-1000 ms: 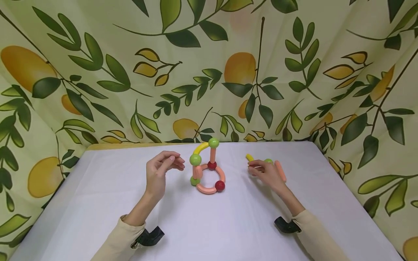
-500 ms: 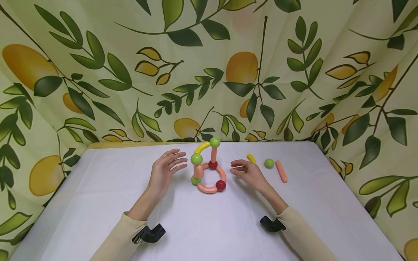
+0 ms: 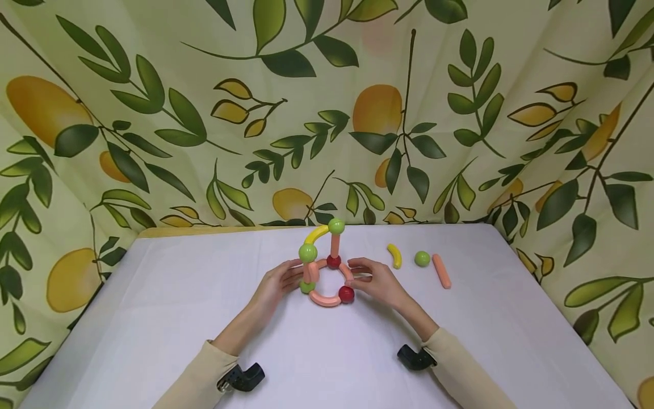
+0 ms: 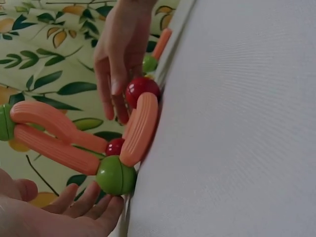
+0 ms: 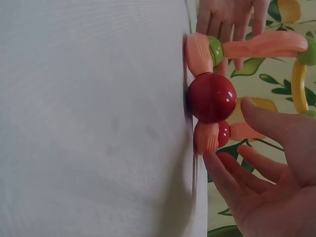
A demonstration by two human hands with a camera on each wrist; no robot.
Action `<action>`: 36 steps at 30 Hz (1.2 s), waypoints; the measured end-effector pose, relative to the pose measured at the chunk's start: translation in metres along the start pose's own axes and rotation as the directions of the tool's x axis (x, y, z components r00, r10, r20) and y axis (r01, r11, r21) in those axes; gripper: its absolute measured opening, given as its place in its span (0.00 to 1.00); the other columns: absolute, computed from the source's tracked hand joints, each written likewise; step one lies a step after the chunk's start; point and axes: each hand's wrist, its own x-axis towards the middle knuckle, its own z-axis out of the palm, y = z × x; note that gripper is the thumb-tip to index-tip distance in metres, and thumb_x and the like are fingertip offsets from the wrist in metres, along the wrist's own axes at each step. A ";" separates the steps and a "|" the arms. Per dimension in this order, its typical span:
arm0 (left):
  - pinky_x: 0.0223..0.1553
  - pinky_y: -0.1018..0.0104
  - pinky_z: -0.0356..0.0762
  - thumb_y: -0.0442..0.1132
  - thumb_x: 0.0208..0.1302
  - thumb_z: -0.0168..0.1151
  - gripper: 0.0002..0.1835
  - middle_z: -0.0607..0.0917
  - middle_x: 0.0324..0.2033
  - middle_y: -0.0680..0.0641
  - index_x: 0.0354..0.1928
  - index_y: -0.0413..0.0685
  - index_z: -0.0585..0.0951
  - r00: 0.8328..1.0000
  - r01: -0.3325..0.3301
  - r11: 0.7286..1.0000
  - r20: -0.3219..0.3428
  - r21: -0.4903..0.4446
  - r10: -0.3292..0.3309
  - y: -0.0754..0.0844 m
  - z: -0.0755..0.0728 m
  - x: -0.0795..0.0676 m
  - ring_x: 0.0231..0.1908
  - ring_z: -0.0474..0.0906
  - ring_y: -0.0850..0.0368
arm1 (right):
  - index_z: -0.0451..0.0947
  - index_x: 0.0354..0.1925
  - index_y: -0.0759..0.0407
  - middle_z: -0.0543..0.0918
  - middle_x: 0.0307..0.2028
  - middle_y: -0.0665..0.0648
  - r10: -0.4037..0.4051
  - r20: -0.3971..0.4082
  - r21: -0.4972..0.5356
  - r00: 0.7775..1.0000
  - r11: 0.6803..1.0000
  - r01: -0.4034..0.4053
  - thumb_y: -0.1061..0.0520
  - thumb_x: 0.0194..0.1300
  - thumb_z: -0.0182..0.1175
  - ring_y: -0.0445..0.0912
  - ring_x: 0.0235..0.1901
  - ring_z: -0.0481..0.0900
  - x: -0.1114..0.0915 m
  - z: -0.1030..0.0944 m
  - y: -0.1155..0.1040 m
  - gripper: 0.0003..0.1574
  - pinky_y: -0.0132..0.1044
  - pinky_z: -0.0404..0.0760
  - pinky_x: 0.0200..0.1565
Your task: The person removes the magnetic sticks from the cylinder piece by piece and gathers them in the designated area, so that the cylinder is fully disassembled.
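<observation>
A toy structure of balls and rods stands on the white-covered table. Its base is a ring of curved salmon rods joined by red balls and a green ball. Salmon rods rise from the ring to two green balls, bridged by a yellow curved rod. On the left side my left hand has extended fingers right at the lower green ball. Opposite, my right hand has its fingertips at a curved base rod, with the thumb beside the nearer red ball.
Loose pieces lie to the right of the structure: a yellow curved rod, a green ball and a salmon straight rod. A leaf-and-fruit patterned curtain hangs behind the table.
My right hand has moved left from beside the loose pieces to the structure's right side. The left hand has moved right and in to its left side. The structure stands in the same place.
</observation>
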 end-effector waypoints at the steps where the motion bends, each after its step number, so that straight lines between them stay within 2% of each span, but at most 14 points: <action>1: 0.65 0.51 0.66 0.43 0.78 0.36 0.26 0.77 0.60 0.33 0.66 0.32 0.69 1.000 -0.001 1.000 -0.005 0.009 0.001 -0.001 0.000 0.000 0.63 0.72 0.43 | 0.74 0.59 0.70 0.80 0.55 0.66 0.000 0.007 0.006 1.000 1.000 0.000 0.62 0.55 0.72 0.57 0.51 0.82 0.000 0.000 0.000 0.34 0.39 0.82 0.48; 8: 0.63 0.53 0.70 0.42 0.78 0.35 0.25 0.80 0.56 0.35 0.63 0.32 0.72 1.000 0.007 0.995 0.007 0.098 -0.008 -0.001 -0.001 -0.003 0.59 0.76 0.44 | 0.71 0.64 0.64 0.76 0.60 0.62 0.029 0.109 -0.062 0.994 0.998 -0.022 0.57 0.49 0.78 0.57 0.55 0.79 -0.004 0.000 -0.004 0.46 0.44 0.80 0.53; 15: 0.59 0.55 0.75 0.44 0.79 0.35 0.25 0.81 0.56 0.37 0.62 0.33 0.73 0.997 0.022 0.985 0.063 0.171 -0.034 0.002 -0.006 -0.010 0.57 0.78 0.45 | 0.70 0.65 0.65 0.74 0.62 0.63 0.031 0.125 -0.059 0.992 0.998 -0.023 0.60 0.48 0.78 0.58 0.56 0.78 -0.004 0.000 -0.006 0.47 0.44 0.80 0.53; 19: 0.58 0.55 0.75 0.44 0.79 0.35 0.25 0.79 0.58 0.36 0.63 0.32 0.72 0.994 0.013 0.980 0.104 0.200 -0.034 0.001 -0.007 -0.017 0.58 0.76 0.44 | 0.70 0.64 0.65 0.77 0.60 0.64 0.028 0.129 -0.060 0.991 0.998 -0.020 0.60 0.50 0.76 0.57 0.55 0.79 -0.002 -0.005 -0.004 0.44 0.43 0.80 0.53; 25: 0.58 0.55 0.76 0.43 0.79 0.35 0.26 0.75 0.61 0.32 0.65 0.27 0.67 0.981 -0.003 0.974 0.191 0.229 -0.042 0.002 -0.005 -0.029 0.60 0.74 0.40 | 0.73 0.61 0.68 0.82 0.52 0.64 -0.042 0.134 -0.058 0.990 0.997 0.050 0.63 0.56 0.72 0.56 0.53 0.81 0.002 -0.011 0.003 0.35 0.43 0.81 0.51; 32: 0.55 0.56 0.78 0.43 0.79 0.37 0.26 0.77 0.58 0.32 0.63 0.26 0.67 0.963 0.046 0.985 0.255 0.169 -0.089 0.000 0.012 -0.039 0.57 0.77 0.43 | 0.76 0.58 0.67 0.85 0.48 0.61 -0.039 0.087 -0.111 0.995 0.993 0.048 0.62 0.62 0.67 0.52 0.49 0.82 0.008 -0.013 0.010 0.26 0.46 0.81 0.52; 36: 0.55 0.56 0.78 0.43 0.79 0.38 0.26 0.78 0.55 0.32 0.63 0.25 0.68 0.955 0.047 0.987 0.283 0.156 -0.091 -0.001 0.020 -0.042 0.56 0.77 0.41 | 0.78 0.57 0.66 0.85 0.48 0.60 -0.038 0.075 -0.125 0.996 0.991 0.047 0.63 0.61 0.67 0.53 0.49 0.82 0.012 -0.012 0.011 0.25 0.47 0.81 0.52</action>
